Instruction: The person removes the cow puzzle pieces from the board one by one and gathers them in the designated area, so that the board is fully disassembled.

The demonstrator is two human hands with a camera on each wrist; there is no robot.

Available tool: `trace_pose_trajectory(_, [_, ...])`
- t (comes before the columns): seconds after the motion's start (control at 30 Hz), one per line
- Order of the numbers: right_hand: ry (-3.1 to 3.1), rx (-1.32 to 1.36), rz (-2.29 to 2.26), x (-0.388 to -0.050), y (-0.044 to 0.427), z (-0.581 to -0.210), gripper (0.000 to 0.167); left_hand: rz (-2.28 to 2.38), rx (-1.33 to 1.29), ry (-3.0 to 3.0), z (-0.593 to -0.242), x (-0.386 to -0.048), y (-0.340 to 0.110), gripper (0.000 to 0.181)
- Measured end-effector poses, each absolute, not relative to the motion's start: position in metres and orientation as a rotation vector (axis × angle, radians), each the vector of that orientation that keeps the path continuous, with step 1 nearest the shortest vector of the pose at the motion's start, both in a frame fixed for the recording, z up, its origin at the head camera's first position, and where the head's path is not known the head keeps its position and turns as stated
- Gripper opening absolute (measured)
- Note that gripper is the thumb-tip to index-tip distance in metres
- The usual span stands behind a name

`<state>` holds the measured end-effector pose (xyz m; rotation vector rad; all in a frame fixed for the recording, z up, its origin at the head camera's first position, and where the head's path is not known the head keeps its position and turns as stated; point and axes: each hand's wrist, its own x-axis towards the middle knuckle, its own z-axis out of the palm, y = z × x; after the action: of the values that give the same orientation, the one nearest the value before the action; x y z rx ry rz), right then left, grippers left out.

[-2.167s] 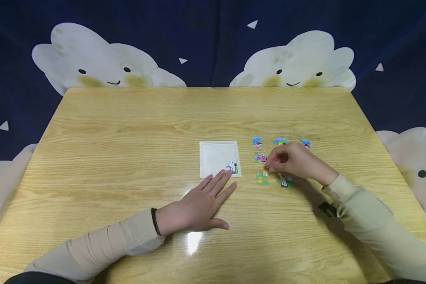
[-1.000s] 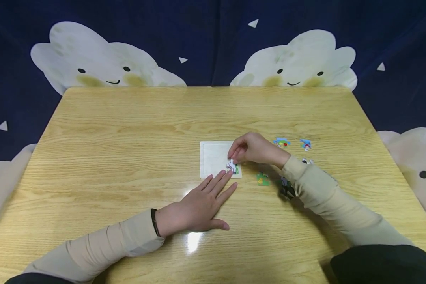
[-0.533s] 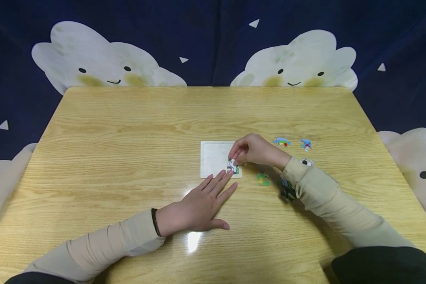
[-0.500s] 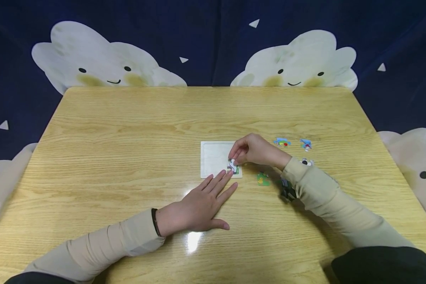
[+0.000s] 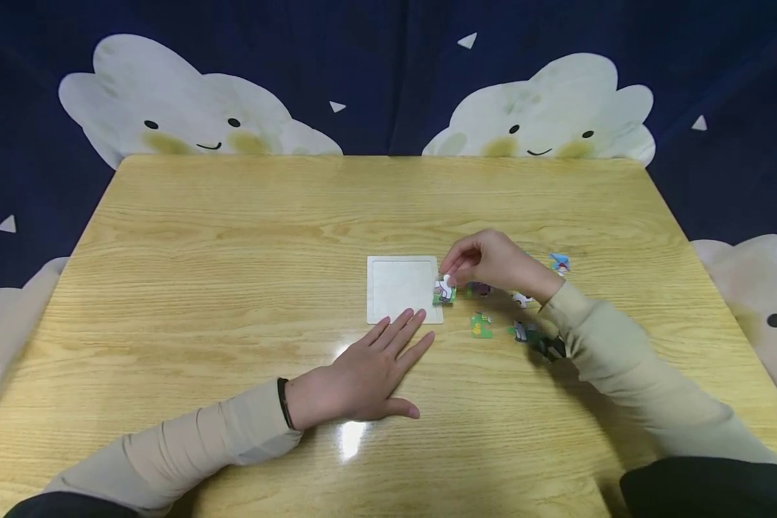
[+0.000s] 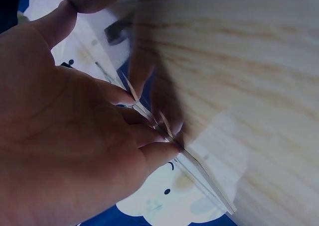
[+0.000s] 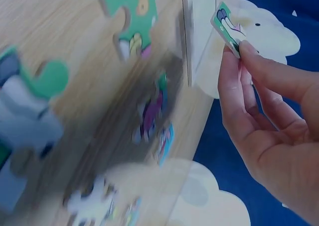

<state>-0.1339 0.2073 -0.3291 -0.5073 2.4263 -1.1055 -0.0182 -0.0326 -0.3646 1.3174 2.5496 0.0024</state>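
My right hand (image 5: 501,265) pinches a jigsaw piece (image 5: 443,293) between thumb and fingertips, over the right edge of a square white puzzle tray (image 5: 398,288). In the right wrist view this jigsaw piece (image 7: 228,29) shows a green and white picture and stands tilted, off the table. The tray's inside is bare where it shows. My left hand (image 5: 365,381) lies spread on the table, with fingertips on the tray's front edge. The left wrist view shows that hand (image 6: 75,121) from the palm side, its fingers meeting the tray's edge (image 6: 209,183).
Loose jigsaw pieces lie right of the tray: a green one with yellow (image 5: 480,326), a grey and green one (image 5: 521,331), a purple one (image 5: 479,288), a white one (image 5: 521,299) and a blue one (image 5: 560,261). My right hand and forearm cover part of that area.
My right hand went from the loose pieces to the piece in the tray's lower right corner. It has since lifted that piece up and rightward. My left hand has stayed put.
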Motion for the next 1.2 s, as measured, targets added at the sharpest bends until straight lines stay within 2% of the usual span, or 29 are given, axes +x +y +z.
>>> trace_pose_trajectory(0.43, [2.502, -0.352, -1.001, -0.116, 0.273, -0.32, 0.008, 0.006, 1.312, 2.546, -0.366, -0.018, -0.033, 0.098])
trace_pose_trajectory(0.8, [2.589, -0.257, -0.891, -0.084, 0.342, -0.324, 0.014, -0.015, 1.303, 2.535, -0.366, -0.018, -0.032, 0.097])
trace_pose_trajectory(1.03, [2.61, -0.272, -0.906, -0.067, 0.359, -0.336, 0.01, 0.002, 1.306, 2.541, -0.366, -0.018, -0.032, 0.097])
trace_pose_trajectory(1.2, [2.726, -0.392, -0.87, -0.057, 0.358, -0.348, 0.01, 0.015, 1.31, 2.538, -0.366, -0.018, -0.032, 0.097])
